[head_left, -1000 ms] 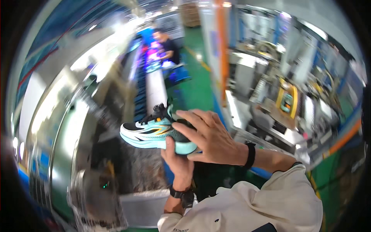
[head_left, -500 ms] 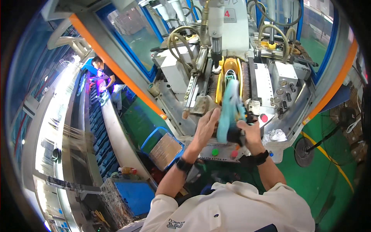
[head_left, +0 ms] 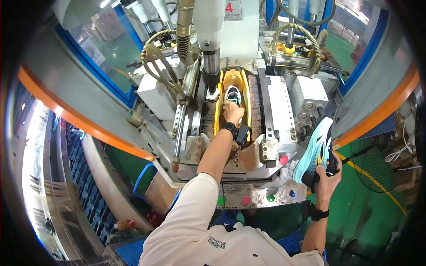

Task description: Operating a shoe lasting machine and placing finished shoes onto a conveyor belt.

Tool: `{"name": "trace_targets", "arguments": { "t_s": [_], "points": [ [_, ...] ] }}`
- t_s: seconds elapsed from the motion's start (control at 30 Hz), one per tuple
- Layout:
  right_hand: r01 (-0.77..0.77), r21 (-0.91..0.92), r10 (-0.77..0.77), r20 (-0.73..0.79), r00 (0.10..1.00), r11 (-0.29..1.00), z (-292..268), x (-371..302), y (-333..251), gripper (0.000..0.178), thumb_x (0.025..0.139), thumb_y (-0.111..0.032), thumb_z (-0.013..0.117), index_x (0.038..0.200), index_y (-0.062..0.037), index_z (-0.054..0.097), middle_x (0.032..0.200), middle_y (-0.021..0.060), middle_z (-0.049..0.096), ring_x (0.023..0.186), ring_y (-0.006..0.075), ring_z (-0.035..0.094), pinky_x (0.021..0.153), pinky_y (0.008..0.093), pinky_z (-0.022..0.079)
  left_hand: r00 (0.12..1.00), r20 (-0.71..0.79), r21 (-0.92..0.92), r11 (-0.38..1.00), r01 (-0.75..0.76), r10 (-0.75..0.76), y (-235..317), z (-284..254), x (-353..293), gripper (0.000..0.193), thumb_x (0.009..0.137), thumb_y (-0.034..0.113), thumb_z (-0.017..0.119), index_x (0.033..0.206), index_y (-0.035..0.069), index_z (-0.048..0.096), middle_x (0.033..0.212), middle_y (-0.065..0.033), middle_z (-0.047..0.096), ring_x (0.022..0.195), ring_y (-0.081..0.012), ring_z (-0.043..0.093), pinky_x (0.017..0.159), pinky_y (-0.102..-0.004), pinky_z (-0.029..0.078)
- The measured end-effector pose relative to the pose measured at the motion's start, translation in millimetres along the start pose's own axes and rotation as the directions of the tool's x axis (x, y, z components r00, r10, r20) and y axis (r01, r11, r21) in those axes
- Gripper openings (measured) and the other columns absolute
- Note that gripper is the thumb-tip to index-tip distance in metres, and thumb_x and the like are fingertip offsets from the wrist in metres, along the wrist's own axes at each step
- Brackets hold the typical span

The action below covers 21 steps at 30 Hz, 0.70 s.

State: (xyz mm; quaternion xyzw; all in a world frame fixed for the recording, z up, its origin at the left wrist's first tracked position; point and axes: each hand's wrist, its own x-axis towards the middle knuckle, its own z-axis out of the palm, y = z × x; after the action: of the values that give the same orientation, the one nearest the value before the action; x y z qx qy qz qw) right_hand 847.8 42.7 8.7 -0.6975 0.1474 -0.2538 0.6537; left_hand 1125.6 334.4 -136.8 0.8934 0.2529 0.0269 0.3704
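My left arm stretches forward into the machine, and my left hand (head_left: 233,112) is closed on a sneaker (head_left: 232,93) sitting in a yellow-walled cradle (head_left: 246,104). That sneaker is white, black and pale turquoise; my fingers and wrist cover part of it. Out to the right, my right hand (head_left: 329,178) grips a second sneaker (head_left: 313,150), turquoise with black parts, around its black heel end. This one is held up, tilted, beside the machine's front right corner. A black band circles each wrist.
A metal press cylinder (head_left: 211,66) hangs just left of the cradle. Hoses and a white gauge block (head_left: 310,93) flank it. Coloured buttons line the front panel (head_left: 262,197). A blue-framed chair (head_left: 162,188) and a shoe-part conveyor (head_left: 86,186) stand left; a fan (head_left: 370,166) stands right.
My left hand has moved forward from beside the turquoise sneaker into the cradle, onto the other sneaker. My right hand has carried the turquoise sneaker away to the right. The head view has shifted.
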Motion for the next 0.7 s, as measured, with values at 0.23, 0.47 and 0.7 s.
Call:
{"name": "trace_targets", "arguments": {
  "t_s": [0.23,0.47,0.7],
  "points": [
    [0.154,-0.16,-0.114,0.236,0.965,0.975,84.3,110.0,0.2,0.051,0.071,-0.01,0.072,0.118,0.004,0.057,0.1,0.0091,0.063,0.088,0.0174,0.059,0.081,0.0312,0.049,0.887,0.461,-0.708,0.594,0.382,-0.021,-31.7,-71.3,-15.1,0.03,0.078,0.012,0.074,0.103,-0.003,0.065,0.097,-0.0159,0.069,0.083,-0.0262,0.069,0.073,-0.04,0.057],
    [0.358,-0.633,0.18,0.625,0.759,0.686,271.6,165.7,21.7,0.064,0.063,-0.035,0.08,0.104,0.0095,0.061,0.105,0.0277,0.065,0.099,0.0329,0.066,0.084,0.0389,0.051,0.807,0.58,-0.734,0.5,0.459,0.11,-88.8,-210.6,-184.2,0.038,0.085,0.013,0.069,0.119,-0.001,0.058,0.101,-0.0072,0.067,0.086,-0.0167,0.066,0.077,-0.0295,0.054],
    [0.466,-0.737,0.061,0.562,0.825,0.489,391.3,109.1,111.5,0.041,0.078,-0.021,0.064,0.11,0.0036,0.053,0.101,0.0253,0.068,0.098,0.037,0.068,0.086,0.0433,0.053,0.939,0.208,-0.884,0.357,0.3,-0.275,-205.0,-333.6,-327.2,0.05,0.08,0.005,0.067,0.127,-0.005,0.051,0.108,-0.0102,0.064,0.094,-0.022,0.066,0.085,-0.0325,0.054]
  ]
}}
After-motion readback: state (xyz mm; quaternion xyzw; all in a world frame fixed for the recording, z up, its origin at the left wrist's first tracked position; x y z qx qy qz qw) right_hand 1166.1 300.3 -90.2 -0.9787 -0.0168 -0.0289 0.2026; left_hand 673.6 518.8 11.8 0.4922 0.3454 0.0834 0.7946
